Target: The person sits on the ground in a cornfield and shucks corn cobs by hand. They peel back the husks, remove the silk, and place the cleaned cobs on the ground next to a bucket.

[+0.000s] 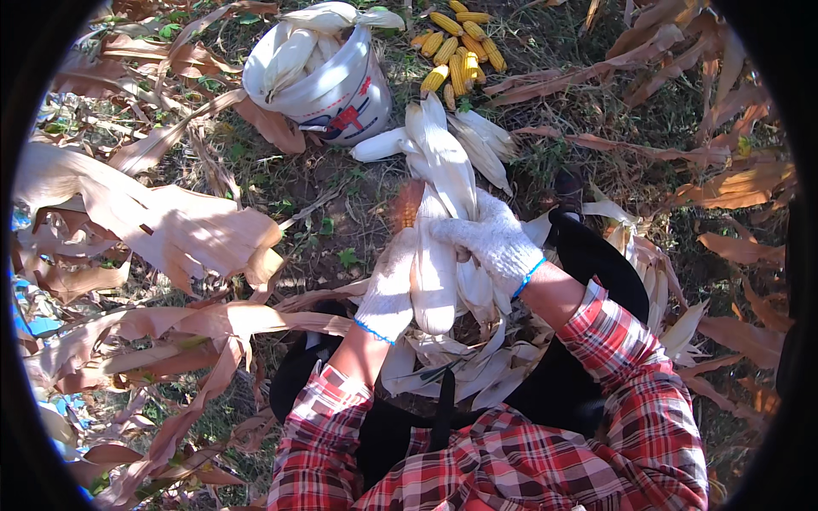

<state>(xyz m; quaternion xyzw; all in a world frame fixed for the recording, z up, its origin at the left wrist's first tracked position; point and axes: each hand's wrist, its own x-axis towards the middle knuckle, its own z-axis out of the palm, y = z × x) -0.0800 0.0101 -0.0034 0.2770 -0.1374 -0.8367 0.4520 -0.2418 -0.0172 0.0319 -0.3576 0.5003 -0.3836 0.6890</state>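
Observation:
Both my hands wear white knit gloves with blue cuffs. My right hand grips a corn ear in its pale husk, the thumb laid across its front and the fingers mostly hidden behind. Close against that ear's left side, my left hand is closed around another ear, largely covered by the glove. Orange kernels and brown silk show just beyond the left glove. Long pale husk leaves extend away past the right hand. Loose husks lie on the ground between my black-clad legs.
A white bucket filled with husk-covered ears stands ahead to the left. To its right, several bare yellow corn ears lie heaped on the grass. Dry corn leaves spread across the left side, and more dry leaves lie at right.

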